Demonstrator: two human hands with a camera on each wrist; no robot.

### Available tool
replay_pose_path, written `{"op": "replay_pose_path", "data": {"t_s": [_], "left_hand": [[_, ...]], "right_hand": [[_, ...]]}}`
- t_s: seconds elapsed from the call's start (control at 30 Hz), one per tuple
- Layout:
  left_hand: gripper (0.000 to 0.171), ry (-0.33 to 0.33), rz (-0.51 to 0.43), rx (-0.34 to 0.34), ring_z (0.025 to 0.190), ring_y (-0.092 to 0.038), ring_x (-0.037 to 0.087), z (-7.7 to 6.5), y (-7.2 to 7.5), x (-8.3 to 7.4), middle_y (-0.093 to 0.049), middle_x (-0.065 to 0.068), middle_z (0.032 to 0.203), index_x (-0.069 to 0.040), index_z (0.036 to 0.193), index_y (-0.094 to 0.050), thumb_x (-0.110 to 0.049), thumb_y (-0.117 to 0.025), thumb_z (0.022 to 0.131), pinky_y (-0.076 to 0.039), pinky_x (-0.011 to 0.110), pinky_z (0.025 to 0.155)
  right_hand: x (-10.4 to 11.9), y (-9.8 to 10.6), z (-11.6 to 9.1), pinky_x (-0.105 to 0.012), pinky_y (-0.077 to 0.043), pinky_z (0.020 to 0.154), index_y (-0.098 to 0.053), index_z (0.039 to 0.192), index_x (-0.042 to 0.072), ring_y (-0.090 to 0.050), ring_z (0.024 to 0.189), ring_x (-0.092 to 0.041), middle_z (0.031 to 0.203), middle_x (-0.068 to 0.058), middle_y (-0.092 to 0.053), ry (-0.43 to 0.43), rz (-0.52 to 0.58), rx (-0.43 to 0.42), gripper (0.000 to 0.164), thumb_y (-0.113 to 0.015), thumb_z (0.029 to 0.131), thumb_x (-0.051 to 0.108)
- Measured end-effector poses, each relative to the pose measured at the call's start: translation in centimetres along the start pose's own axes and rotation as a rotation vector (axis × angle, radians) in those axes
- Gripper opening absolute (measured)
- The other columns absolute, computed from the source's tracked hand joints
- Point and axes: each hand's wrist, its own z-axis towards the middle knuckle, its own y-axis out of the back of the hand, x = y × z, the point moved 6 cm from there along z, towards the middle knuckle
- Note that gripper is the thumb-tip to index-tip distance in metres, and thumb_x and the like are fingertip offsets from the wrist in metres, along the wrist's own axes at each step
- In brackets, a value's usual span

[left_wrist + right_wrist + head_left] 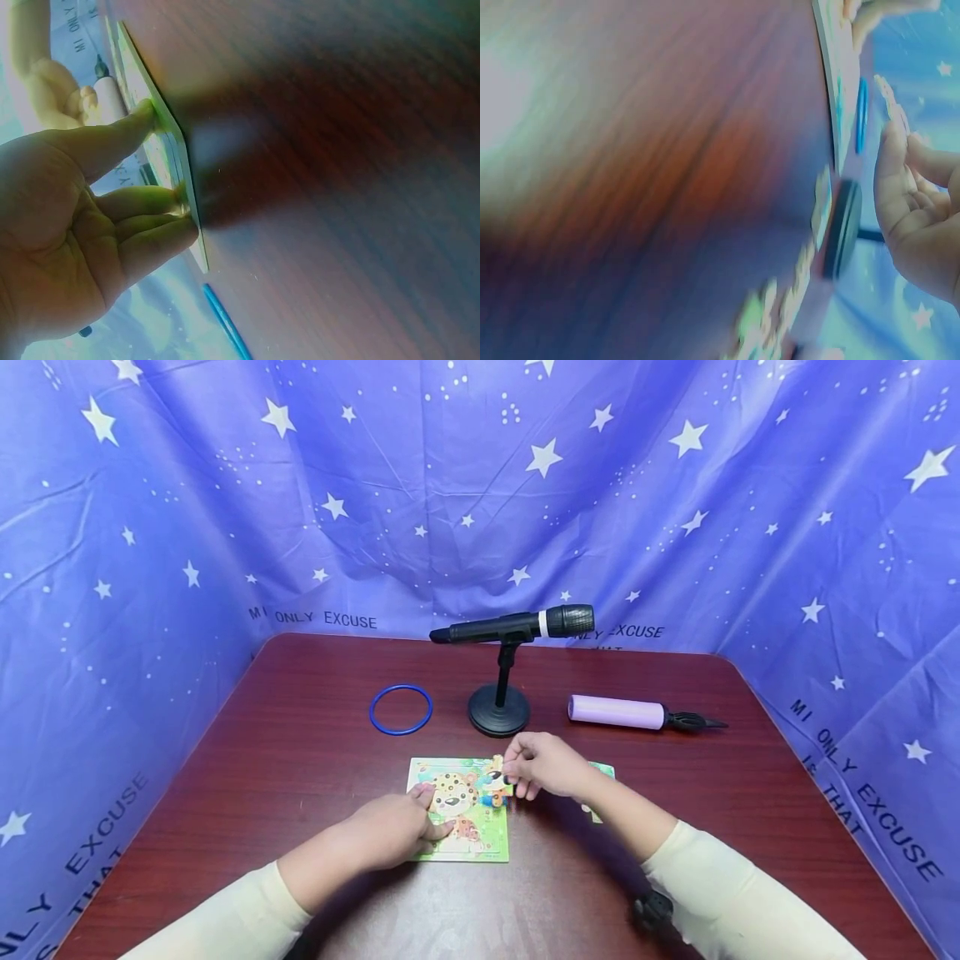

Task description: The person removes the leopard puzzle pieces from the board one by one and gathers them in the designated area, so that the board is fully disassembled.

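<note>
A jigsaw puzzle board (487,847) with a spotted cartoon leopard lies flat on the table. My left hand (393,831) rests on its left side, thumb and fingertips pressing on the picture. In the left wrist view that hand (75,225) has its thumb and fingers spread along the edge of the board (169,124). Above the board's upper right part, my right hand (543,766) pinches a colourful puzzle piece (495,781) between thumb and fingertips. The right wrist view shows the piece (891,101) held up on edge, clear of the board, by the right hand (922,217).
More puzzle pieces (604,770) lie right of the board, partly hidden by the right forearm. Behind stand a microphone (517,625) on a round-based stand (498,712), a blue ring (372,717) on the left and a purple hand pump (618,712) on the right. A starry curtain surrounds the table.
</note>
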Motion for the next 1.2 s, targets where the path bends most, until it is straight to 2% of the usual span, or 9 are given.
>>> {"op": "replay_pose_path", "data": {"t_s": [0.27, 0.5, 0.7, 0.83, 1.0, 1.2], "left_hand": [[0.037, -0.013, 0.029, -0.004, 0.136, -0.046, 0.037, 0.1, 0.0, 0.1, -0.048, 0.027, 0.144, -0.034, 0.126, -0.068, -0.033, -0.070, 0.088, -0.047, 0.050, 0.104], [0.035, -0.026, 0.041, -0.021, 0.133, -0.048, 0.038, 0.1, 0.1, 0.0, -0.050, 0.028, 0.141, -0.034, 0.123, -0.070, -0.033, -0.071, 0.088, -0.048, 0.048, 0.102], [0.032, -0.016, 0.057, -0.030, 0.133, -0.049, 0.036, 0.1, 0.0, 0.0, -0.051, 0.029, 0.140, -0.036, 0.121, -0.070, -0.035, -0.069, 0.089, -0.049, 0.049, 0.100], [0.032, -0.011, 0.037, -0.033, 0.134, -0.048, 0.037, 0.0, -0.1, 0.1, -0.051, 0.029, 0.140, -0.035, 0.120, -0.071, -0.035, -0.070, 0.088, -0.049, 0.049, 0.100], [0.032, -0.005, 0.021, -0.026, 0.135, -0.046, 0.037, 0.0, -0.1, 0.1, -0.049, 0.029, 0.141, -0.034, 0.120, -0.071, -0.034, -0.070, 0.088, -0.048, 0.049, 0.102], [0.034, -0.004, 0.029, -0.011, 0.136, -0.046, 0.037, 0.1, 0.0, 0.0, -0.048, 0.028, 0.142, -0.036, 0.122, -0.070, -0.034, -0.070, 0.089, -0.046, 0.050, 0.104]], "right_hand": [[-1.8, 3.7, -2.5, -0.037, -0.058, 0.055, -0.059, 0.094, -0.002, -0.064, 0.058, -0.020, 0.079, -0.015, -0.066, -0.031, 0.001, -0.035, 0.009, -0.060, 0.096, 0.006], [-4.4, 4.4, -4.6, -0.035, -0.057, 0.053, -0.057, 0.095, -0.007, -0.062, 0.058, -0.017, 0.077, -0.014, -0.063, -0.080, 0.051, 0.013, 0.013, -0.059, 0.096, 0.005], [-6.8, 4.9, -5.8, -0.033, -0.056, 0.052, -0.057, 0.094, -0.007, -0.062, 0.057, -0.017, 0.073, -0.011, -0.062, -0.105, 0.035, 0.004, 0.012, -0.059, 0.095, 0.005], [-7.7, 5.2, -6.2, -0.032, -0.054, 0.047, -0.058, 0.091, -0.004, -0.060, 0.053, -0.016, 0.069, -0.008, -0.060, -0.104, -0.037, -0.018, 0.011, -0.060, 0.094, 0.006], [-7.5, 5.6, -6.2, -0.030, -0.048, 0.041, -0.059, 0.086, 0.004, -0.057, 0.046, -0.016, 0.063, -0.006, -0.059, -0.071, -0.212, -0.065, 0.012, -0.063, 0.094, 0.011], [-7.2, 5.5, -6.2, -0.030, -0.046, 0.039, -0.058, 0.082, 0.012, -0.057, 0.043, -0.017, 0.060, -0.003, -0.059, -0.079, -0.382, -0.105, 0.013, -0.064, 0.094, 0.014]]}}
